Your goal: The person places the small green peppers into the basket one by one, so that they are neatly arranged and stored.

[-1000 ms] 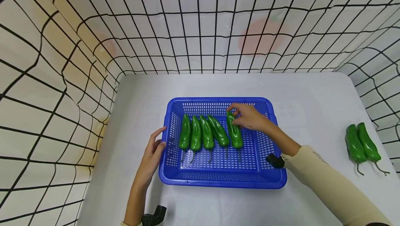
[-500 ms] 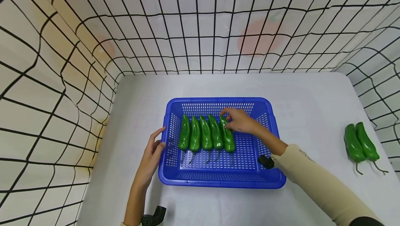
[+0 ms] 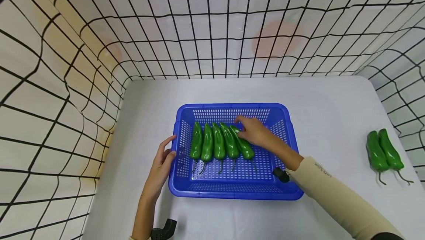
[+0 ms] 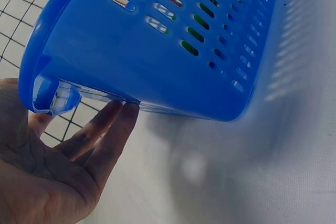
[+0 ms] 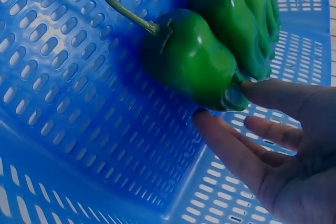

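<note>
A blue plastic basket (image 3: 232,197) with slotted walls holds several green peppers (image 3: 207,144) lying side by side, stems toward me. My left hand (image 3: 162,162) rests against the basket's left side; in the left wrist view its fingers (image 4: 113,140) touch the outer wall below the rim. My right hand (image 3: 255,131) is inside the basket at the tip of the rightmost pepper (image 3: 245,148), which slants. In the right wrist view one digit touches that pepper's tip, and other, fairly straight fingers (image 5: 231,145) are spread below it.
Two more green peppers (image 3: 376,153) lie together on the white surface (image 3: 332,114) at the far right. Black wire mesh (image 3: 212,41) rises at the back and on both sides. Inside the basket, bare floor (image 3: 265,166) shows right of the row.
The right hand has shifted the rightmost pepper left against the row; its stem end has since swung right. The neighbouring pepper has straightened somewhat. The left hand has stayed put.
</note>
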{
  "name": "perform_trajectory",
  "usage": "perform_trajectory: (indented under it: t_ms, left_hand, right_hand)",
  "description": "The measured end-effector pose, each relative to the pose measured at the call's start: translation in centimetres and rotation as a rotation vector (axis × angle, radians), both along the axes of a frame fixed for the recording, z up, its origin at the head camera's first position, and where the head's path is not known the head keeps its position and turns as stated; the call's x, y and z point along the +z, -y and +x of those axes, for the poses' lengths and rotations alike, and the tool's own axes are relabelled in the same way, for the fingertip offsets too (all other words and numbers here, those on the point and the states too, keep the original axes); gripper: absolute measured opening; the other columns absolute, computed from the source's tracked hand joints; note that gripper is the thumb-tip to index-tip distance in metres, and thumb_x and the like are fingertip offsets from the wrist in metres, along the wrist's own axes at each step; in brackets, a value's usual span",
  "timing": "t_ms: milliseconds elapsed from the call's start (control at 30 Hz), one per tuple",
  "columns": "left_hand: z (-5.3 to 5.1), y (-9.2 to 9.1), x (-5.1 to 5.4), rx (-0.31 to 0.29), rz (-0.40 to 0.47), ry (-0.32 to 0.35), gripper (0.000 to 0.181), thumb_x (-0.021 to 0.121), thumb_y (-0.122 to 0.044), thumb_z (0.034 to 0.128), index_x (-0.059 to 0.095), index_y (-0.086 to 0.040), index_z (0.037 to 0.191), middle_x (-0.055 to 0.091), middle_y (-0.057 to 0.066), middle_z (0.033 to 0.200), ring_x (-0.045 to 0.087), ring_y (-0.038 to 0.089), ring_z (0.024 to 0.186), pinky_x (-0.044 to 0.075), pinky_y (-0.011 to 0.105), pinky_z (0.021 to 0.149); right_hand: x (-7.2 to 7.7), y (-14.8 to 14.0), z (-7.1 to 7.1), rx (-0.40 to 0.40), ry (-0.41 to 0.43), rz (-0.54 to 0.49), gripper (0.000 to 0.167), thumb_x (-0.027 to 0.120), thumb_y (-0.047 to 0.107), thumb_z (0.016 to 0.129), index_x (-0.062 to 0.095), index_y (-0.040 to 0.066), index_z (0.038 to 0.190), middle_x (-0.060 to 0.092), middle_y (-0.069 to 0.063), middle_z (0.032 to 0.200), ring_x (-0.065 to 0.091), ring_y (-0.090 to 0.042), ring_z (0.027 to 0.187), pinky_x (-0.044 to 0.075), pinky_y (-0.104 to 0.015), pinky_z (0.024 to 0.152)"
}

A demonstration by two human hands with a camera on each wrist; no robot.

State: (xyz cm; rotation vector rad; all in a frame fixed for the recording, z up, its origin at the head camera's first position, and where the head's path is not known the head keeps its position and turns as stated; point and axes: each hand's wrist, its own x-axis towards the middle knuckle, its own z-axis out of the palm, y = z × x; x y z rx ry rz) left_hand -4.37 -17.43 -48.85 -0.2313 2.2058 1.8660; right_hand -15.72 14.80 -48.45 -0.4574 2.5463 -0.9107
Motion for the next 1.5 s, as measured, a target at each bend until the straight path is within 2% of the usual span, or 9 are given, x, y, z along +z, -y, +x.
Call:
perform_trajectory:
  t_ms: [233, 533, 667, 833, 1033, 1200, 1333, 1500]
  left_hand:
    - [0.1, 0.0, 0.0, 0.002, 0.015, -0.004, 0.049, 0.043, -0.017, 0.1054, 0.037, -0.042, 0.147, 0.054, 0.018, 0.131, 0.062, 0.040, 0.105, 0.059, 0.044, 0.078]
    - [0.2, 0.0, -0.1, 0.002, 0.029, -0.001, 0.049, 0.042, -0.016, 0.1056, 0.038, -0.042, 0.147, 0.054, 0.018, 0.132, 0.062, 0.040, 0.105, 0.059, 0.045, 0.079]
    - [0.2, 0.0, -0.1, 0.002, 0.018, 0.001, 0.049, 0.042, -0.016, 0.1055, 0.037, -0.041, 0.148, 0.053, 0.018, 0.134, 0.061, 0.040, 0.107, 0.058, 0.046, 0.080]
    - [0.3, -0.1, 0.0, 0.004, 0.013, -0.003, 0.049, 0.042, -0.016, 0.1054, 0.038, -0.041, 0.147, 0.053, 0.017, 0.133, 0.061, 0.039, 0.107, 0.058, 0.046, 0.081]
    - [0.3, 0.1, -0.1, 0.003, 0.008, -0.004, 0.049, 0.042, -0.016, 0.1054, 0.037, -0.040, 0.148, 0.053, 0.018, 0.133, 0.061, 0.039, 0.107, 0.058, 0.045, 0.080]
    - [0.4, 0.1, 0.0, 0.004, 0.001, -0.001, 0.049, 0.042, -0.017, 0.1055, 0.037, -0.038, 0.149, 0.051, 0.019, 0.137, 0.061, 0.040, 0.109, 0.058, 0.046, 0.081]
    - [0.3, 0.2, 0.0, 0.003, 0.001, -0.001, 0.048, 0.042, -0.017, 0.1056, 0.037, -0.037, 0.149, 0.051, 0.020, 0.136, 0.061, 0.041, 0.109, 0.058, 0.046, 0.081]
    - [0.2, 0.3, -0.1, 0.001, -0.005, -0.001, 0.048, 0.042, -0.017, 0.1056, 0.036, -0.036, 0.150, 0.050, 0.020, 0.138, 0.060, 0.041, 0.110, 0.058, 0.047, 0.081]
  right_hand:
    - [0.7, -0.4, 0.0, -0.021, -0.006, 0.018, 0.040, 0.067, -0.001, 0.087, 0.057, -0.007, 0.126, 0.063, -0.009, 0.077, 0.059, -0.018, 0.063, 0.052, -0.029, 0.056]
    - [1.8, -1.2, 0.0, -0.025, -0.010, -0.015, 0.037, 0.067, 0.001, 0.088, 0.059, -0.006, 0.124, 0.066, -0.010, 0.082, 0.059, -0.018, 0.067, 0.050, -0.030, 0.057]
    - [2.7, -2.2, -0.1, -0.041, -0.023, -0.036, 0.036, 0.067, 0.004, 0.088, 0.061, -0.004, 0.122, 0.067, -0.013, 0.086, 0.057, -0.018, 0.061, 0.047, -0.030, 0.053]
    - [4.3, -4.5, 0.1, -0.069, -0.041, -0.059, 0.035, 0.065, 0.007, 0.090, 0.061, -0.002, 0.124, 0.068, -0.017, 0.096, 0.062, -0.021, 0.069, 0.051, -0.033, 0.058]
    - [6.7, -8.4, 0.3, -0.130, -0.104, -0.030, 0.034, 0.062, 0.012, 0.094, 0.060, 0.000, 0.126, 0.066, -0.018, 0.102, 0.064, -0.034, 0.092, 0.056, -0.041, 0.071]
    - [8.2, -12.7, 0.5, -0.232, -0.124, 0.044, 0.036, 0.060, 0.015, 0.098, 0.055, 0.000, 0.131, 0.063, -0.026, 0.108, 0.064, -0.036, 0.089, 0.058, -0.042, 0.068]
    - [8.2, -17.3, 0.5, -0.271, -0.103, 0.119, 0.040, 0.061, 0.017, 0.098, 0.053, -0.002, 0.132, 0.061, -0.031, 0.109, 0.064, -0.033, 0.079, 0.057, -0.041, 0.063]
    - [7.1, -23.5, 0.9, -0.280, -0.008, 0.166, 0.040, 0.059, 0.017, 0.099, 0.050, -0.005, 0.131, 0.059, -0.031, 0.108, 0.064, -0.029, 0.077, 0.058, -0.036, 0.061]
